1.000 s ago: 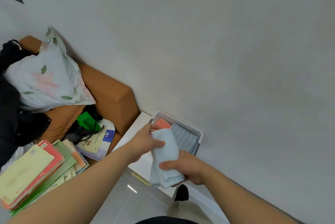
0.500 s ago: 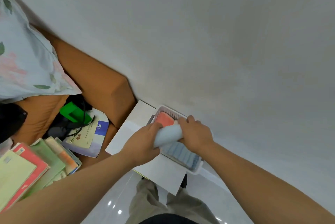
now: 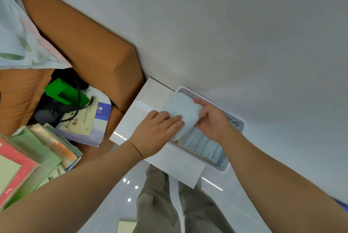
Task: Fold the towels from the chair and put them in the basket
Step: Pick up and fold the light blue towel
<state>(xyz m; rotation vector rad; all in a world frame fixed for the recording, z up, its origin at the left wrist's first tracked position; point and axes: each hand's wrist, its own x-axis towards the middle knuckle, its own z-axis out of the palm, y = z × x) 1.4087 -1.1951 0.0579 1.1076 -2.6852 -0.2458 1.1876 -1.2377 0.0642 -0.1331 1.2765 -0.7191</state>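
Over at the 11 o'clock end of the basket (image 3: 223, 168) is where the folded light blue towel (image 3: 181, 113) is right now, partly in and partly riding on the rim as far as I can tell. Both hands are on it. The left hand (image 3: 156, 133) comes in from 7 o'clock with its fingers curled over the near left edge, thumb out of sight. The right hand (image 3: 212, 121) grips the opposite edge from 4 o'clock, index finger stretched along the far corner. So the bundle is sandwiched between them and neither hand is really nearer.

Its long axis runs roughly 12 to 6, while the basket runs more like 11 to 5, so my guess is it wants a small twist before it drops flat. The 5 o'clock half of the basket is already taken by a striped blue towel (image 3: 203, 146), which touches the light one's near end, so the far half looks like the only slot. Can't tell what's under the light one.

The basket sits on a white surface (image 3: 146, 99), tight against the wall (image 3: 244, 35) on its 1 o'clock side, so there's not much room to swing out that way. Off at 9 o'clock there's a brown couch (image 3: 98, 48), a floral pillow (image 3: 17, 31) and a stack of books (image 3: 28, 161), all well apart from the hands and not in the way.
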